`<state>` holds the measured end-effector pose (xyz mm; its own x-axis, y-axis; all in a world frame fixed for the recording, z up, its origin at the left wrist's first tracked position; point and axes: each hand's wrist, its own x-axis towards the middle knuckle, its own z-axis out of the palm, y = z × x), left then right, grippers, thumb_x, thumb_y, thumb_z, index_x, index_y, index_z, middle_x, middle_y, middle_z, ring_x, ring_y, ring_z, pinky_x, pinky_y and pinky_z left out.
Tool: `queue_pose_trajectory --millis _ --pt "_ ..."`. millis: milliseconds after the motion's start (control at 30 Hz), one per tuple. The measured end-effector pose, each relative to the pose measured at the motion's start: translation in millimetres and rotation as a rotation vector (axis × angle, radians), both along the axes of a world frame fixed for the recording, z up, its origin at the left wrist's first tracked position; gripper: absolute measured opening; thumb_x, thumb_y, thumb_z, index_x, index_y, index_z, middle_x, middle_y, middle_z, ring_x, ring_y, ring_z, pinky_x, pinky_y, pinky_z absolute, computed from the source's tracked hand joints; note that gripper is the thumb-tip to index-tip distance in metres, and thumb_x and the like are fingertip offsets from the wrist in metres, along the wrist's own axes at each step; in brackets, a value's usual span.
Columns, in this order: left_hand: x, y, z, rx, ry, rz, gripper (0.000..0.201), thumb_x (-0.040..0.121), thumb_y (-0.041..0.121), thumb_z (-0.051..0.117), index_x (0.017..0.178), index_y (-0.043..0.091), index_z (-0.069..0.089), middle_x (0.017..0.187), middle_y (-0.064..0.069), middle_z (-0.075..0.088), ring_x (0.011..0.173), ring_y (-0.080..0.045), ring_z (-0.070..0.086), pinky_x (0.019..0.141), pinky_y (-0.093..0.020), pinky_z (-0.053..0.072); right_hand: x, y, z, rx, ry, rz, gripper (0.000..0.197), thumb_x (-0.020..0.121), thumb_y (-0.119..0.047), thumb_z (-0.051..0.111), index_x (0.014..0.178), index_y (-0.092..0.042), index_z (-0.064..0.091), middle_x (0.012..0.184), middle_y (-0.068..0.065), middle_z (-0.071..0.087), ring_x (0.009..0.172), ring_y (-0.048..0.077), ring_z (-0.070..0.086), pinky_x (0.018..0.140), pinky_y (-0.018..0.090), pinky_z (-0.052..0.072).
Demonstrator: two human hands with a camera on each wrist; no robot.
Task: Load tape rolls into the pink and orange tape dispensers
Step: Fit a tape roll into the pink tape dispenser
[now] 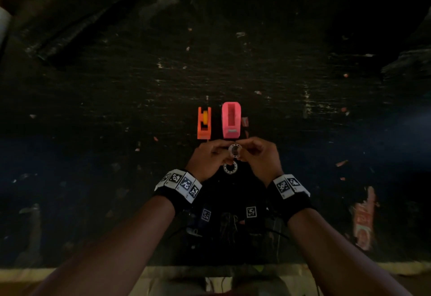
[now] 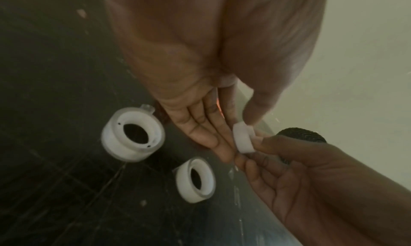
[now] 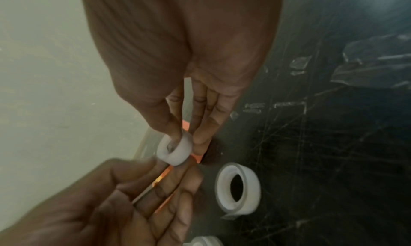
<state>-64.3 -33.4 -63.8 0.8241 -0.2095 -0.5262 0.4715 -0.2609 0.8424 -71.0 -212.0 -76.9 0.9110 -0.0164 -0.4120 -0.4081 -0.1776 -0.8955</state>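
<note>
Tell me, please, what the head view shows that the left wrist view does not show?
Only the head view shows the orange dispenser and the pink dispenser, standing side by side on the dark table.

Only the left wrist view shows two tape rolls lying on the table: a bigger roll and a smaller roll.

Both show the left hand and right hand pinching one small white ring.

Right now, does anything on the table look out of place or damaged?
Nothing is spilled or broken. The only oddity: the dark table is scratched and dotted with small scraps. Both dispensers, orange and pink, stand upright and side by side.
</note>
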Motion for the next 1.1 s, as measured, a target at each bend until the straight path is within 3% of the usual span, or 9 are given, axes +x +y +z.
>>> queue_pose_trajectory --millis 100,300,400,533,633,766,900,1000,1100 --pt "5.2 2.0 3.3 -0.094 0.104 0.037 0.033 0.097 -0.002 0.050 0.118 0.011 0.073 0.098 -0.009 0.078 0.088 -0.023 0.077 0.082 -0.030 0.060 -0.7 1.5 -1.3 0.086 0.035 -0.055 0.015 0.086 -0.002 0.076 0.095 -0.013 0.079 0.097 0.009 0.080 0.094 0.026 0.077 0.090 0.050 0.061" --pt "11.5 8.2 3.6 -0.074 0.078 -0.005 0.024 0.101 0.004 0.056 0.119 0.007 0.071 0.107 -0.015 0.077 0.089 -0.024 0.078 0.078 -0.027 0.062 -2.6 -1.5 -1.8 0.168 0.071 -0.073 0.015 0.086 -0.007 0.077 0.095 -0.018 0.081 0.100 0.011 0.080 0.098 0.029 0.077 0.092 0.053 0.060" --pt "9.3 11.9 0.5 0.074 -0.055 0.000 0.016 0.099 0.013 0.063 0.105 0.021 0.076 0.099 -0.005 0.080 0.087 -0.019 0.079 0.080 -0.026 0.061 -3.3 -9.1 -8.4 -0.113 0.009 -0.091 0.014 0.086 -0.013 0.078 0.091 -0.025 0.081 0.095 0.002 0.080 0.092 0.020 0.077 0.089 0.047 0.062" --pt "6.0 14.9 -2.9 0.224 -0.184 -0.066 0.013 0.094 0.010 0.069 0.099 0.018 0.078 0.088 -0.003 0.080 0.080 -0.013 0.077 0.078 -0.022 0.059 -9.2 -19.3 -5.0 -0.688 -0.027 0.054 0.014 0.089 -0.021 0.071 0.096 -0.028 0.080 0.105 0.001 0.074 0.092 0.021 0.073 0.082 0.030 0.057" --pt "6.1 13.7 -1.6 0.238 -0.197 -0.083 0.012 0.093 0.009 0.070 0.098 0.018 0.078 0.088 -0.005 0.080 0.079 -0.014 0.077 0.077 -0.019 0.059 -13.0 -21.0 -3.1 -0.790 -0.009 0.157 0.016 0.092 -0.027 0.067 0.104 -0.026 0.078 0.113 0.004 0.068 0.096 0.025 0.070 0.078 0.030 0.052" --pt "6.9 14.8 3.1 0.220 -0.207 -0.022 0.015 0.095 0.012 0.069 0.109 0.017 0.074 0.087 0.000 0.079 0.077 -0.010 0.077 0.071 -0.011 0.056 -22.6 -17.4 5.5 -0.806 -0.206 0.206 0.028 0.086 -0.026 0.073 0.112 -0.020 0.070 0.114 0.004 0.061 0.087 0.024 0.067 0.068 0.027 0.045" --pt "4.0 18.5 5.7 0.204 -0.189 0.023 0.017 0.096 0.011 0.066 0.109 0.015 0.077 0.088 0.001 0.079 0.080 -0.008 0.077 0.072 -0.009 0.054 -36.3 4.6 7.8 -0.725 -0.291 0.481 0.047 0.078 -0.025 0.073 0.123 -0.023 0.059 0.124 0.001 0.057 0.098 0.022 0.066 0.072 0.033 0.056" --pt "0.6 22.5 7.4 0.162 -0.151 0.056 0.014 0.096 0.010 0.065 0.101 0.015 0.077 0.088 0.001 0.080 0.081 -0.011 0.078 0.079 -0.021 0.059 -42.0 19.5 1.1 -0.787 -0.218 0.553 0.060 0.079 -0.029 0.073 0.134 -0.023 0.050 0.129 0.000 0.056 0.108 0.025 0.065 0.080 0.042 0.059" --pt "-3.5 27.7 10.8 0.107 -0.100 0.087 0.010 0.096 0.008 0.065 0.100 0.011 0.074 0.093 -0.001 0.081 0.085 -0.014 0.080 0.079 -0.027 0.061 -43.5 24.7 -3.8 -0.771 -0.241 0.461 0.044 0.080 -0.027 0.072 0.121 -0.022 0.059 0.115 0.000 0.061 0.098 0.026 0.067 0.072 0.039 0.057"
